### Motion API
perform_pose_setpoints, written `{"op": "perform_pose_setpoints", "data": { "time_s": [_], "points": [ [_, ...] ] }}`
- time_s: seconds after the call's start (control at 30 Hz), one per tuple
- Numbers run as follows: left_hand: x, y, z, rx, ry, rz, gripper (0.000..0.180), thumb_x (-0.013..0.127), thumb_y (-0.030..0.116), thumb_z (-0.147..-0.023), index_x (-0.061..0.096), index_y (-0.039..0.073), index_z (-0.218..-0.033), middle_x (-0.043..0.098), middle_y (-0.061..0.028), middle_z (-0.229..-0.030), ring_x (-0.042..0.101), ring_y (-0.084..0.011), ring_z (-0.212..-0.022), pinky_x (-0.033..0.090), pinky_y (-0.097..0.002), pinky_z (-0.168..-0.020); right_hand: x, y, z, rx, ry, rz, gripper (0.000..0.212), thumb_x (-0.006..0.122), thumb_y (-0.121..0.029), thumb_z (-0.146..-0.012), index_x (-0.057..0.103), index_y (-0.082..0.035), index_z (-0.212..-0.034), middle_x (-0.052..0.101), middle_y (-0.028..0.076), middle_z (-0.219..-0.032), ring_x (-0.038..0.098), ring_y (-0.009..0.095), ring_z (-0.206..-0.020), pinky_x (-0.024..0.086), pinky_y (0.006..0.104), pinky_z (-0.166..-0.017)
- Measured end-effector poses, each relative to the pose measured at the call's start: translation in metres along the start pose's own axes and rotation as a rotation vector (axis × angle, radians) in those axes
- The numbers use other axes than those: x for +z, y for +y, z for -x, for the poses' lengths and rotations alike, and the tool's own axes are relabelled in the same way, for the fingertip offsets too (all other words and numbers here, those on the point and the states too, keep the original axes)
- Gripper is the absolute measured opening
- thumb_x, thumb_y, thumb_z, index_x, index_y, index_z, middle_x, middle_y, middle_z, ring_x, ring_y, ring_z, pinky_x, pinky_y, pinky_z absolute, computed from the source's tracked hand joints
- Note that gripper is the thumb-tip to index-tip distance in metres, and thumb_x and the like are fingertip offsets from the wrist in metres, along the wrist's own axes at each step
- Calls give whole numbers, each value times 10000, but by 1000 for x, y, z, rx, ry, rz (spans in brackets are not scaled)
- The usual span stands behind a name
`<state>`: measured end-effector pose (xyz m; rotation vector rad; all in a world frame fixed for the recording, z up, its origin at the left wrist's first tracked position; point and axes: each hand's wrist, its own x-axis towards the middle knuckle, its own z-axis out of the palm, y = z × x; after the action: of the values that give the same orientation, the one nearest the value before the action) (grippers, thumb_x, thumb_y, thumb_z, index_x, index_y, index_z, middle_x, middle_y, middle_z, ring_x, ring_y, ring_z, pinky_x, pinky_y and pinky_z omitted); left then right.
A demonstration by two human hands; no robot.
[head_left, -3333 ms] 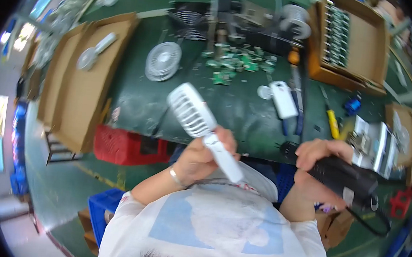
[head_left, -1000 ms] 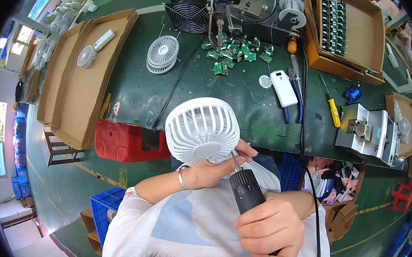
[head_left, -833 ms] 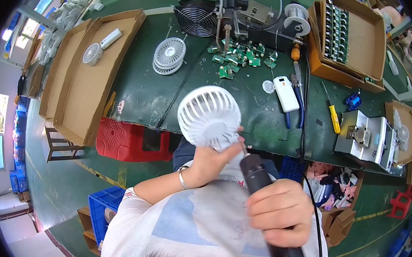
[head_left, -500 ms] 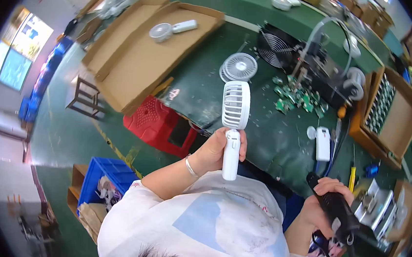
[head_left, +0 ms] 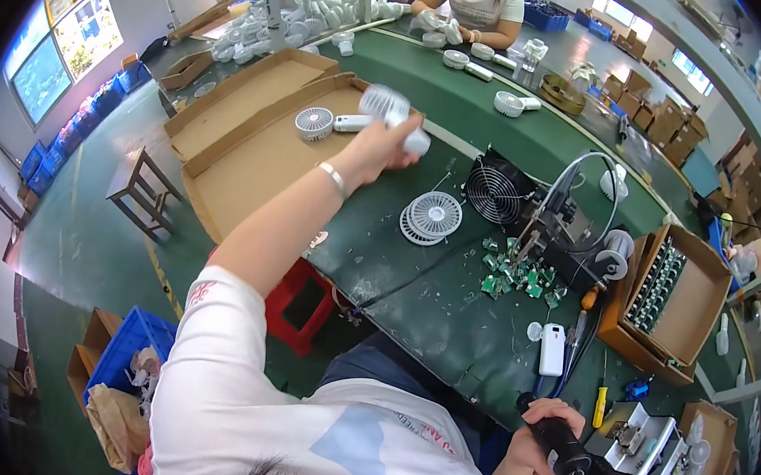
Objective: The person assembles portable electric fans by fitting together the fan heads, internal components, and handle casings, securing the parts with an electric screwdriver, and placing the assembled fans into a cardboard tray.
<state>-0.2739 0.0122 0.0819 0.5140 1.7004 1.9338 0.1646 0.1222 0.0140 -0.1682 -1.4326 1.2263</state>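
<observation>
The left hand point(head_left: 377, 153), the nearer one, is gripping a white fan point(head_left: 393, 112) at the cardboard tray's point(head_left: 231, 181) far right corner, handle slanting toward the table point(head_left: 385, 285); the right hand point(head_left: 528, 449) is clutching a black power tool point(head_left: 566, 450) by the table's near edge.

Wooden stool point(head_left: 128, 175) seen at left of the frame, blue crate point(head_left: 144, 331) placed at lower left, green circuit boards point(head_left: 522, 275) scattered right of centre, yellow-handled screwdriver point(head_left: 600, 407) laid at lower right, co-worker point(head_left: 477, 11) seen at upper edge.
</observation>
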Motion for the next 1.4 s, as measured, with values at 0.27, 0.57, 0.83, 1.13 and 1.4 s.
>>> {"op": "perform_pose_setpoints", "data": {
  "time_s": [0.27, 0.57, 0.83, 1.13, 1.4],
  "points": [
    [-91, -52, -108, 316, 421, -775, 555, 510, 302, -962, 365, 10, -1412, 628, -200, -1094, 646, -228, -970, 510, -294, -829, 0, 5, 2, -11, -34, 2, 809, 459, -811, -743, 482, -18, -900, 523, 77, -588, 527, 199, -522, 446, 312, -530],
    [-139, -47, -73, -224, 391, -946, 616, 464, 455, -940, 332, 71, -1403, 613, -288, -1119, 600, -418, -1048, 460, -455, -928, 2, 2, -7, -8, -13, -25, 727, 406, -739, -809, 483, -21, -895, 515, 82, -562, 516, 196, -496, 438, 304, -510],
    [-137, -70, -96, -29, 497, -1150, 559, 498, 459, -917, 443, 35, -1278, 598, -297, -1139, 579, -417, -1087, 448, -469, -934, 11, 5, -11, 1, 12, 3, 803, 345, -806, -795, 491, -23, -899, 515, 71, -562, 511, 185, -491, 426, 283, -495],
    [-70, -33, -1, 385, 226, -644, 537, 664, 114, -806, 465, 164, -1302, 633, -169, -1055, 636, -269, -948, 491, -368, -834, 13, -3, -4, 50, -28, 157, 776, 432, -772, -784, 497, -10, -911, 535, 88, -587, 527, 194, -518, 437, 297, -526],
    [40, -33, 149, 175, -187, 73, 459, 533, 165, -967, 305, 10, -1333, 592, -112, -1140, 618, -167, -966, 508, -291, -819, 8, 4, -17, 221, -17, -65, 743, 484, -717, -769, 528, 11, -915, 540, 97, -627, 548, 187, -559, 452, 287, -584]
  ]
}}
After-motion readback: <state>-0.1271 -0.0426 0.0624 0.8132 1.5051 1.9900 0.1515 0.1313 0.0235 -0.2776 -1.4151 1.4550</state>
